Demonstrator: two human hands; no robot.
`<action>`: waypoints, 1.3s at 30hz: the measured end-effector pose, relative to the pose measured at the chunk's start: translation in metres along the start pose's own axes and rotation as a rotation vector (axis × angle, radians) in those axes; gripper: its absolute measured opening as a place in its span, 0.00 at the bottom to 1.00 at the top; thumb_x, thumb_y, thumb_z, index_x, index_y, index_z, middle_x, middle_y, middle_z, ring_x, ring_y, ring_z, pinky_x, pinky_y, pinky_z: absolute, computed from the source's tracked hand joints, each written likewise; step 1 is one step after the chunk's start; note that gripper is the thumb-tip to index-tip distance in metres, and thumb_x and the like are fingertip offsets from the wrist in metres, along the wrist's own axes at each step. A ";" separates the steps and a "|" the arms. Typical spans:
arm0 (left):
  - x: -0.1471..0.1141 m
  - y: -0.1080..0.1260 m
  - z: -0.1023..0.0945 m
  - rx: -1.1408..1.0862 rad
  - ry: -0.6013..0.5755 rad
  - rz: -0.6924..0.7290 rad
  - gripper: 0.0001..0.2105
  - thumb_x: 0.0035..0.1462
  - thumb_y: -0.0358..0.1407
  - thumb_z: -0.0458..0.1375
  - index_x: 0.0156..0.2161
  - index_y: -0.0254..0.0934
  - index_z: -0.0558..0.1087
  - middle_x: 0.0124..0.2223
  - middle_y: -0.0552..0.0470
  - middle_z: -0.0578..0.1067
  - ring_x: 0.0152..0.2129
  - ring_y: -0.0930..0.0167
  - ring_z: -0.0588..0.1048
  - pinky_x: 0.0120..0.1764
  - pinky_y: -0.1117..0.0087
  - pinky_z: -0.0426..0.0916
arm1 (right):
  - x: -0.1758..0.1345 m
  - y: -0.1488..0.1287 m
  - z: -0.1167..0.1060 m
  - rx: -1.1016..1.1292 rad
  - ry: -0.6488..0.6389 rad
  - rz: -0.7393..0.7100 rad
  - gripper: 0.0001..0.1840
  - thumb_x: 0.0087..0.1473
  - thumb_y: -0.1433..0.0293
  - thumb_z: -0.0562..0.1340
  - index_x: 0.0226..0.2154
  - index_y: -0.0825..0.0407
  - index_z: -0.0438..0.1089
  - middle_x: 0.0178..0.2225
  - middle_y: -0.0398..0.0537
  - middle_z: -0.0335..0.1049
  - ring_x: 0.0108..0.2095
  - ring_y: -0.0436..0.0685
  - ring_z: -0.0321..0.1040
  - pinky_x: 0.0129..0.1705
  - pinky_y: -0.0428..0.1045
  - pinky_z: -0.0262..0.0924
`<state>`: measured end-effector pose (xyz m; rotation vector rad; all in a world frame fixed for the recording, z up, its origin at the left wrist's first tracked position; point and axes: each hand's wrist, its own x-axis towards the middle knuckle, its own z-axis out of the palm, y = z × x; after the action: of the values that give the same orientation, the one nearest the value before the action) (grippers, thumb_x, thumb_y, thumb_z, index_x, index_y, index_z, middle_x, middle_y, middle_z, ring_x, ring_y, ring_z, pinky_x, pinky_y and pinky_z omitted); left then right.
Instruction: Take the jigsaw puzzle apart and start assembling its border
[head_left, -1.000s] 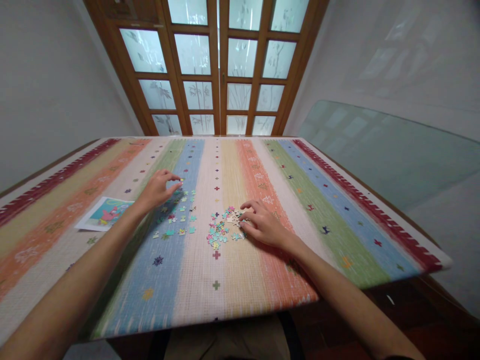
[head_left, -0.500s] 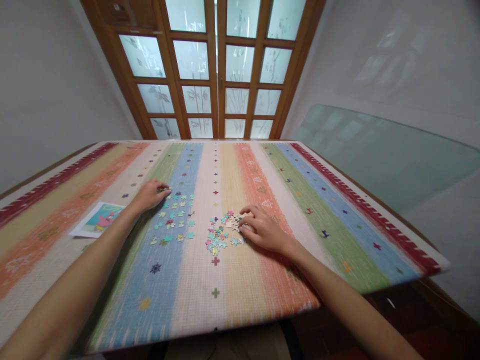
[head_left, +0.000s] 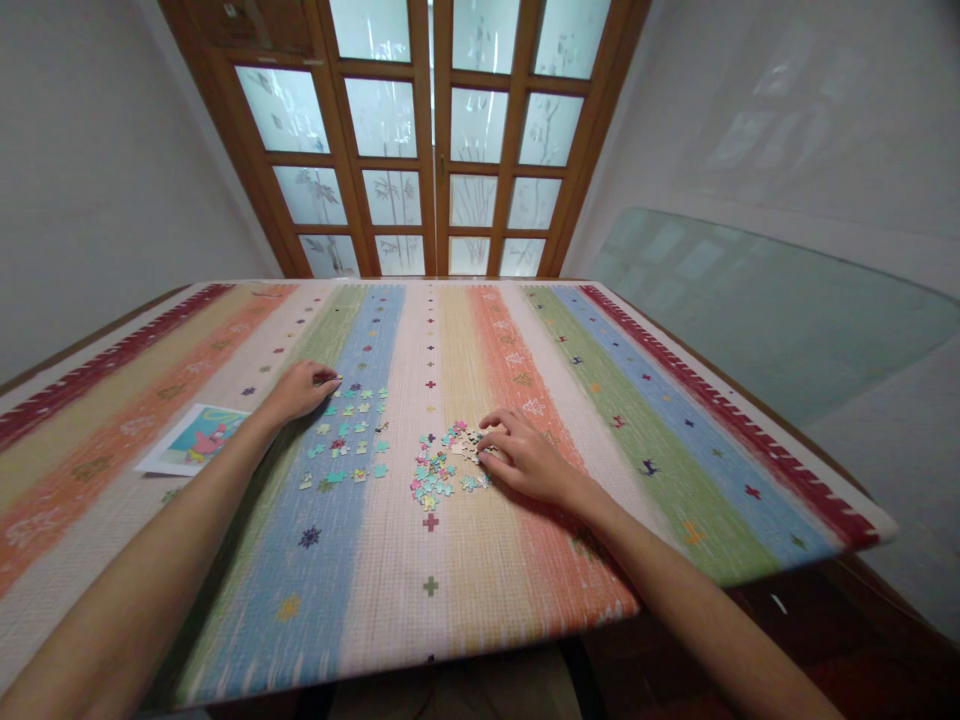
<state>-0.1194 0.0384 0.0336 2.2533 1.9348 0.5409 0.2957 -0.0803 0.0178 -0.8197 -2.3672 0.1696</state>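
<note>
Left grip is seemingly pinching small puzzle piece | laid-out pieces are lying rightward, nearer | right grip is curling beside loose pile, closure unclear | likely arranging; next is calling for aligned release

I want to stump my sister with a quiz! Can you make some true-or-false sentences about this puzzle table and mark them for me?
1. The right hand is at the loose pile of puzzle pieces. True.
2. The picture card lies to the right of the loose pile. False: it lies to the left, past the spread-out rows of pieces.
3. The left hand is by the far left corner of the rows. True.
4. The tablecloth is all one colour. False: it has stripes in many colours.
5. Every piece in the loose pile shows its coloured side. False: some near the right hand look plain and pale.
</note>
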 end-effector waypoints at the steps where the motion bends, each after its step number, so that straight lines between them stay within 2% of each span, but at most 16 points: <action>1: -0.001 0.000 -0.001 -0.007 0.003 0.006 0.22 0.50 0.52 0.52 0.36 0.37 0.79 0.41 0.40 0.80 0.39 0.55 0.78 0.49 0.55 0.72 | 0.000 0.000 0.000 0.003 -0.001 -0.001 0.07 0.64 0.72 0.60 0.36 0.50 0.75 0.45 0.57 0.71 0.47 0.64 0.67 0.49 0.60 0.67; 6: -0.007 -0.004 -0.012 -0.011 0.020 0.027 0.22 0.50 0.53 0.53 0.36 0.39 0.80 0.39 0.41 0.81 0.38 0.55 0.78 0.48 0.54 0.72 | 0.000 0.000 0.000 0.007 -0.018 0.020 0.07 0.63 0.72 0.60 0.35 0.49 0.74 0.44 0.56 0.71 0.47 0.64 0.67 0.49 0.61 0.67; 13: -0.024 -0.015 -0.024 -0.019 -0.090 0.058 0.21 0.48 0.55 0.56 0.32 0.41 0.79 0.37 0.42 0.81 0.37 0.56 0.78 0.46 0.56 0.72 | 0.001 -0.001 0.001 0.025 -0.007 0.007 0.07 0.64 0.71 0.59 0.36 0.49 0.74 0.43 0.55 0.71 0.47 0.63 0.67 0.49 0.60 0.66; 22: -0.034 -0.014 -0.028 -0.034 -0.128 0.029 0.21 0.47 0.55 0.56 0.33 0.41 0.79 0.38 0.42 0.82 0.37 0.55 0.79 0.46 0.55 0.72 | 0.000 0.001 0.001 0.025 -0.010 -0.003 0.08 0.63 0.72 0.59 0.36 0.50 0.74 0.43 0.56 0.71 0.46 0.64 0.67 0.48 0.61 0.67; 39: -0.038 -0.010 -0.031 -0.050 -0.091 -0.022 0.20 0.47 0.53 0.56 0.35 0.40 0.79 0.39 0.42 0.82 0.38 0.54 0.80 0.45 0.56 0.73 | 0.000 0.001 0.000 0.027 -0.015 -0.019 0.08 0.64 0.71 0.59 0.36 0.50 0.75 0.42 0.56 0.72 0.45 0.64 0.68 0.47 0.60 0.67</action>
<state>-0.1438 -0.0014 0.0517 2.1846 1.8788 0.4699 0.2962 -0.0794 0.0179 -0.7855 -2.3805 0.1997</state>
